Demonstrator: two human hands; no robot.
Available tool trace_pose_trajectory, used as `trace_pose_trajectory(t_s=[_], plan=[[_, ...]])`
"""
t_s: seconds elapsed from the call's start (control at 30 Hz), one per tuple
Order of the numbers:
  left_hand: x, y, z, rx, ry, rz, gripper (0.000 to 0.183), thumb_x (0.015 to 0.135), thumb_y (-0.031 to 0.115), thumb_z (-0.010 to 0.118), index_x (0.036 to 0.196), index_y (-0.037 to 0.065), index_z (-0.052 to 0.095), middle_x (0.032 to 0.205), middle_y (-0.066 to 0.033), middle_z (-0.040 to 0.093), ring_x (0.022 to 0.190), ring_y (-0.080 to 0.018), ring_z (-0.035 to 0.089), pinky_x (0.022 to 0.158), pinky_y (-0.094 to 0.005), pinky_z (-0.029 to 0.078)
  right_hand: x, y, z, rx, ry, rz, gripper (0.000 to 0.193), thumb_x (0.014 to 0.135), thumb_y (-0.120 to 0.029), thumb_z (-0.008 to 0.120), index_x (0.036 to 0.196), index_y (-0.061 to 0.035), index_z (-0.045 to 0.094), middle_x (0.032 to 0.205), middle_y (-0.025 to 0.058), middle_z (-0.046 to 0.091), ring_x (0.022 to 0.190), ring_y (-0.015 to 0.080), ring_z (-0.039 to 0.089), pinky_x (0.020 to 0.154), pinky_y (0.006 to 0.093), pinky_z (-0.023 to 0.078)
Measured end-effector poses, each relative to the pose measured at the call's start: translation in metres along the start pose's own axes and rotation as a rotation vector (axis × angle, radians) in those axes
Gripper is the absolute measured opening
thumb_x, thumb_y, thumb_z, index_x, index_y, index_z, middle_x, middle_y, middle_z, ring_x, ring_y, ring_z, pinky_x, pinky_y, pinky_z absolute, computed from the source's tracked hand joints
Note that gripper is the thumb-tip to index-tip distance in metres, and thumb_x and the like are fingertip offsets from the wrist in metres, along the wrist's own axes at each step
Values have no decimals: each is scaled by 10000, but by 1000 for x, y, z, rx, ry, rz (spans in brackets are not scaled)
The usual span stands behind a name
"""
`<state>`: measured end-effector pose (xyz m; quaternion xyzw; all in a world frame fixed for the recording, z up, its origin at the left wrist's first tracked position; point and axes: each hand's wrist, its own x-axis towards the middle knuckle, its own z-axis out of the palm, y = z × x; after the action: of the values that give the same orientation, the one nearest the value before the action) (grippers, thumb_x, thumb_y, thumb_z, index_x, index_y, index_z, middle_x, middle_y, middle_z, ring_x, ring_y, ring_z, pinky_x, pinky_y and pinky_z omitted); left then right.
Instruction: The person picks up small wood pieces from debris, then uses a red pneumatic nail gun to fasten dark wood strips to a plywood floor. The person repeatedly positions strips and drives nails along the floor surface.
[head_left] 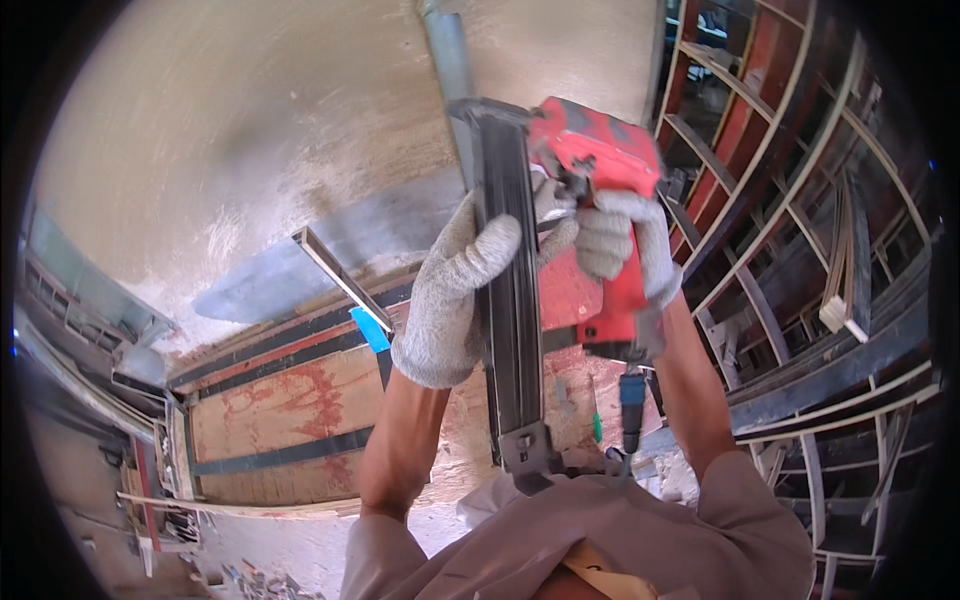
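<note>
A red and black pneumatic nail gun (597,146) is held up in front of me, its long dark magazine (510,300) running down toward my chest. My right hand (625,240), in a grey knit glove, is wrapped round the red handle. My left hand (455,290), gloved alike, grips the magazine from the side, with the thumb across its near face. An air hose coupling (632,405) hangs from the base of the handle. The gun's top is slightly blurred, and the left fingers behind the magazine are partly hidden.
Beyond the gun stands a pale, stained wall (260,110) with a vertical pipe (448,60). Wooden panels with dark strips (280,400) lie to the left, near a thin upright frame piece (342,275). Slatted wooden frames (770,240) fill the right. Scraps (260,580) litter the floor at lower left.
</note>
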<state>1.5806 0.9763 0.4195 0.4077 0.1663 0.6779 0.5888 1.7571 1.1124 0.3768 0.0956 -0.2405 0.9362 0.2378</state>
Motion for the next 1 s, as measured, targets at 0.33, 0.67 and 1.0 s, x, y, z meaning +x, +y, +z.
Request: trace_pose_trajectory(t_s=[0.33,0.67,1.0], plan=[[-6,16,43,-87,193,-34,471,882,66,700,1295,-83,529,1219,-190,622,1168,-319,646,1068,-358,533,-2,12,19,355,121,-107,173,997,-146,504,950,-35,627,704,-19,582,589,111,552,549,283,503],[-5,20,51,-117,181,-67,403,889,41,695,1259,-52,566,1139,-152,664,1111,-246,670,1063,-343,535,-5,9,18,389,26,-44,198,997,-163,519,986,-27,663,694,-21,596,595,128,561,557,307,505],[-8,12,56,-67,157,-71,432,873,55,727,1258,-23,548,1101,-125,673,1092,-219,681,957,-332,548,-7,3,1,372,-36,47,140,1002,-132,505,980,-54,620,693,-41,513,591,93,509,548,283,443]])
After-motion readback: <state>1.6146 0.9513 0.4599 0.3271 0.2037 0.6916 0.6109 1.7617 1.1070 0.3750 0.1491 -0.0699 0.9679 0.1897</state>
